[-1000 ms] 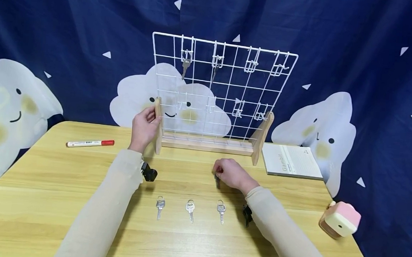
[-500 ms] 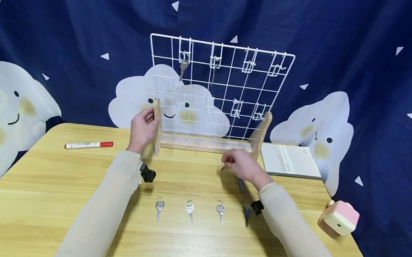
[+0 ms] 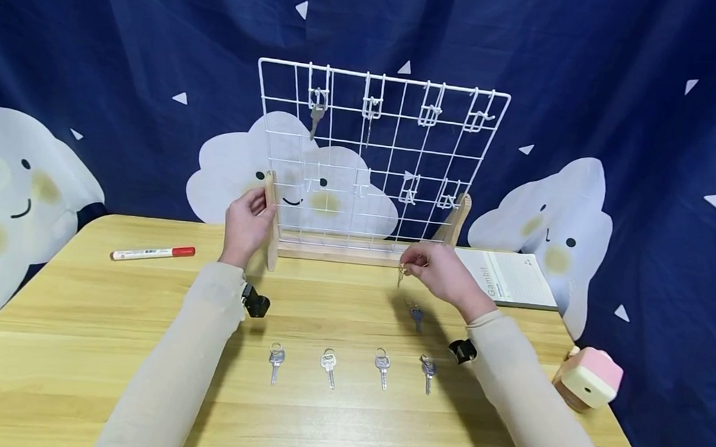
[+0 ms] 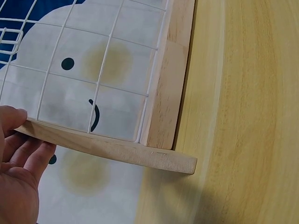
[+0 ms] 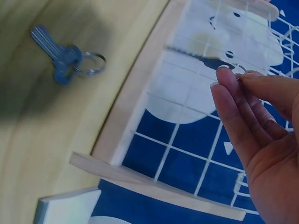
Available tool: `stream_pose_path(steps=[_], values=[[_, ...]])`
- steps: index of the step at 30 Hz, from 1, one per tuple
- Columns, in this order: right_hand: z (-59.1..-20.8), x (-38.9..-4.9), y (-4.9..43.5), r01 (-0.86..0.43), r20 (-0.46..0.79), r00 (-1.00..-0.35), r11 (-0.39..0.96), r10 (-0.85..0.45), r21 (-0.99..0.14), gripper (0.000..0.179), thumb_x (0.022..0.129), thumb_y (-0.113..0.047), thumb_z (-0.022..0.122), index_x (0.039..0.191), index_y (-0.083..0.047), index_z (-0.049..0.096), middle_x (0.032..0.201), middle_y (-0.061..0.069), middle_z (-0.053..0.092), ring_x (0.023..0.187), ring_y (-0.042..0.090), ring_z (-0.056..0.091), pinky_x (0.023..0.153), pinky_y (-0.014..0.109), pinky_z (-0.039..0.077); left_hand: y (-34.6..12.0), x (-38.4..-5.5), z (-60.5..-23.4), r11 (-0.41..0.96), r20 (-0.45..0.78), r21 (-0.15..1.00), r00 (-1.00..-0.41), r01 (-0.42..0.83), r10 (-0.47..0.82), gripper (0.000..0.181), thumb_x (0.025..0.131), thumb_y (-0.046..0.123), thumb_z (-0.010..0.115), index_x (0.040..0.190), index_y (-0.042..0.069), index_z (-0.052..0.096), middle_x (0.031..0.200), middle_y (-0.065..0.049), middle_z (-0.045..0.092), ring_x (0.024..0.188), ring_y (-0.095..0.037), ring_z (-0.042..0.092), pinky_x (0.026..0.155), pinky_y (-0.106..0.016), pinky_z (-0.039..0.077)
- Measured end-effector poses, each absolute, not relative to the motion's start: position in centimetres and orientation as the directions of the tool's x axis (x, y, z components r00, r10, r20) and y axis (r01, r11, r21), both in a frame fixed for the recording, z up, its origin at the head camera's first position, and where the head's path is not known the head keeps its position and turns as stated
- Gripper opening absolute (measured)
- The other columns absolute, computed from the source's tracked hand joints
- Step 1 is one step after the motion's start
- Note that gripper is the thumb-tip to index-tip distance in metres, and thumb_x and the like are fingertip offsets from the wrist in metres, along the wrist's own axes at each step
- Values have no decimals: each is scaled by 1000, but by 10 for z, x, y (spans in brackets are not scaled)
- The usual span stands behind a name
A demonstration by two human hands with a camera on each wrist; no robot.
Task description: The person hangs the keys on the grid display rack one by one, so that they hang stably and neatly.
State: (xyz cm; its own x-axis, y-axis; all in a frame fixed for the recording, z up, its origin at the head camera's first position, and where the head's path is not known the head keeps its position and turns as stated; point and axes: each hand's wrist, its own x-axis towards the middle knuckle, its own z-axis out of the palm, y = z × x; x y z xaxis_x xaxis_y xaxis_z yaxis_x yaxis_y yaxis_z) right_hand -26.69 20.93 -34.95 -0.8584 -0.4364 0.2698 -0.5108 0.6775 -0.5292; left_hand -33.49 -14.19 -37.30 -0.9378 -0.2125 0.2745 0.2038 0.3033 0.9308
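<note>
A white wire grid rack (image 3: 391, 146) with wooden side supports stands at the back of the table. My left hand (image 3: 248, 226) grips its left wooden support (image 4: 107, 147), thumb on one side and fingers on the other. In front of the rack's lower right part, my right hand (image 3: 448, 275) pinches a key (image 5: 217, 62) by its ring, above the tabletop. Another key (image 3: 415, 315) lies on the table below that hand. Several keys (image 3: 382, 368) with rings lie in a row nearer me. From upper hooks on the left half hang a key (image 3: 317, 118) and a second key (image 3: 370, 122).
Further white hooks (image 3: 430, 114) are fixed on the grid's right half. A red-capped marker (image 3: 153, 253) lies at left. Beside the rack's right support is a notebook (image 3: 519, 280); a pink and cream pencil sharpener (image 3: 590, 382) sits near the table's right edge.
My right hand has lifted a key off the table and moved right and toward the rack, uncovering another key on the table. My left hand stays on the support.
</note>
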Motion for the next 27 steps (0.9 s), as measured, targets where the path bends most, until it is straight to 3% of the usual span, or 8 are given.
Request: stream_pose_path(steps=[20, 27], values=[[-292, -265, 211, -526, 405, -845, 679, -350, -512, 8, 87, 3, 70, 92, -2, 73, 89, 7, 69, 78, 19, 66, 71, 34, 57, -144, -335, -373, 313, 289, 925, -934, 216, -210, 43, 95, 4, 62, 137, -4, 52, 135, -22, 55, 124, -29, 54, 102, -28, 47], [-275, -265, 210, -540, 455, -831, 660, -320, -523, 9, 87, 3, 72, 92, -4, 74, 89, 6, 68, 76, 17, 66, 67, 25, 57, -144, -335, -374, 309, 295, 924, -933, 224, -204, 43, 95, 5, 62, 137, -3, 53, 135, -22, 55, 124, -30, 54, 102, -28, 47]])
